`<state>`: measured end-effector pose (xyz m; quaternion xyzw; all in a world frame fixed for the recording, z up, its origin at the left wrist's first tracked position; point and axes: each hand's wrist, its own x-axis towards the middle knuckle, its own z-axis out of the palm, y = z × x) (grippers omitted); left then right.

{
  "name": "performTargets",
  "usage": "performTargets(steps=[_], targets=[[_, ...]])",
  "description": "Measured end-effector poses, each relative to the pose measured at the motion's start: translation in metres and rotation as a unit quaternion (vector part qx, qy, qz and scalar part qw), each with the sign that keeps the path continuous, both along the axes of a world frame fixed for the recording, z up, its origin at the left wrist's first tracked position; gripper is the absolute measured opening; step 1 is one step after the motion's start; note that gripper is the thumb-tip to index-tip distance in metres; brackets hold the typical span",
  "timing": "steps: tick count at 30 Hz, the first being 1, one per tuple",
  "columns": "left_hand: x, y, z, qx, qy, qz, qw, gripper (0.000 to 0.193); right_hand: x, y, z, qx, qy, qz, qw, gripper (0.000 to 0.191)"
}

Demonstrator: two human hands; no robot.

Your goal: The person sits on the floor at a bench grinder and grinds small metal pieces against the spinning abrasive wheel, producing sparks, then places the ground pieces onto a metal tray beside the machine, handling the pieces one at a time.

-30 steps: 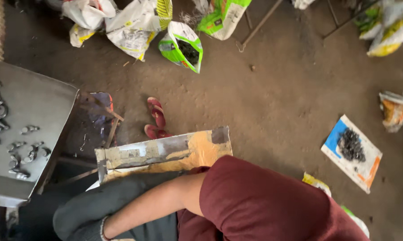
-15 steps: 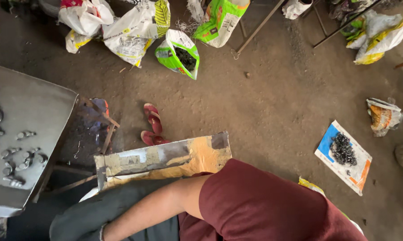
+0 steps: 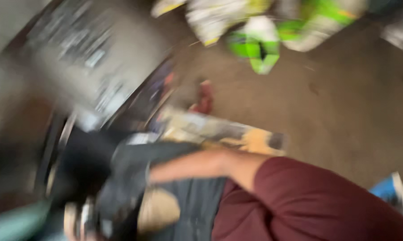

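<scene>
The whole view is smeared by motion. My right arm (image 3: 188,165), bare below a maroon sleeve (image 3: 317,205), reaches down to the lower left across my dark trousers (image 3: 197,201). My right hand (image 3: 83,218) is only a pale blur at the bottom left, and I cannot tell whether it holds anything. A grey metal table (image 3: 130,53) with several small dark metal pieces (image 3: 76,35) fills the upper left. My left hand is out of sight.
A worn yellow-brown board (image 3: 241,136) lies just beyond my arm, with a red sandal (image 3: 206,96) above it on the dirt floor. Green and white sacks (image 3: 259,49) stand at the top. A blue-edged sheet (image 3: 389,189) shows at the right edge.
The view has swung sharply and blurred. The metal table now sits higher and larger at the upper left, the sacks have shifted right, and my arm stretches further left.
</scene>
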<state>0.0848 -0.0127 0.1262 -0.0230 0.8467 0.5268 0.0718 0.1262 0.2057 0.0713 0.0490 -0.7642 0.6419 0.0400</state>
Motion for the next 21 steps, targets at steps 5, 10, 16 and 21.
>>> performTargets(steps=[5, 10, 16, 21], targets=[[-0.031, -0.058, -0.043, 0.110, -0.036, 0.033, 0.993, 0.044, -0.045, -0.047, 0.016, -0.067, -0.115, 0.136, 0.982, 0.032], [-0.038, -0.023, -0.097, 0.247, -0.143, 0.127, 0.950, 0.041, -0.096, -0.060, 0.010, 0.179, -0.119, 0.111, 0.970, 0.027], [-0.056, -0.014, -0.085, 0.475, -0.146, 0.065, 0.865, 0.049, -0.147, -0.060, -0.008, 0.048, -0.163, 0.098, 0.981, 0.027], [-0.062, -0.007, -0.083, 0.475, -0.162, 0.128, 0.856, 0.041, -0.145, -0.065, 0.004, 0.044, -0.086, 0.122, 0.988, 0.028]])
